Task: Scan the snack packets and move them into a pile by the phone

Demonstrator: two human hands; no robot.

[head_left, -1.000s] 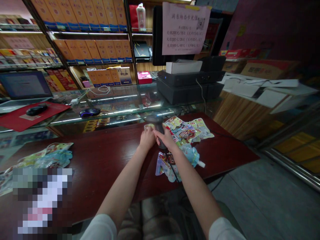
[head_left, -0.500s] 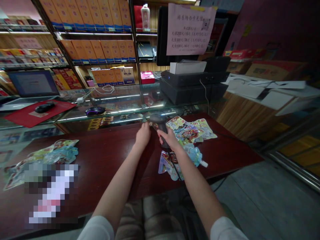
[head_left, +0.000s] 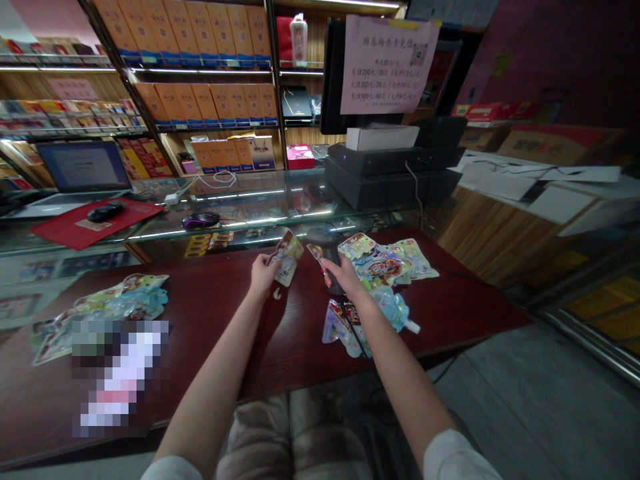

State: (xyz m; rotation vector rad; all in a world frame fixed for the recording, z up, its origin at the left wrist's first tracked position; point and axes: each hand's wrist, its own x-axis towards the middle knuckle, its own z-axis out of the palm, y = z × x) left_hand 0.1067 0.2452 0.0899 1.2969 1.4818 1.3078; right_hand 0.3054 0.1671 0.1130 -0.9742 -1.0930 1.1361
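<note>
Over the dark red-brown wooden surface [head_left: 205, 313], toward its far edge, holding a flat, glossy, yellow-and-brown plastic pouch [head_left: 289, 260] tilted up with the left hand [head_left: 263, 275], clamped on its left edge, and gripping a black handheld device [head_left: 331, 251] in the right hand [head_left: 347, 275], closed around its handle beside a small brown-and-red packet [head_left: 315, 251]. Could drop the pouch by pinching slick film so shallowly, or drag the loose pile of multicoloured plastic pouches [head_left: 384, 265] by snagging it with the thin black cord [head_left: 355, 327]. Looks shiny and roughly rectangular, printed too small to read.
</note>
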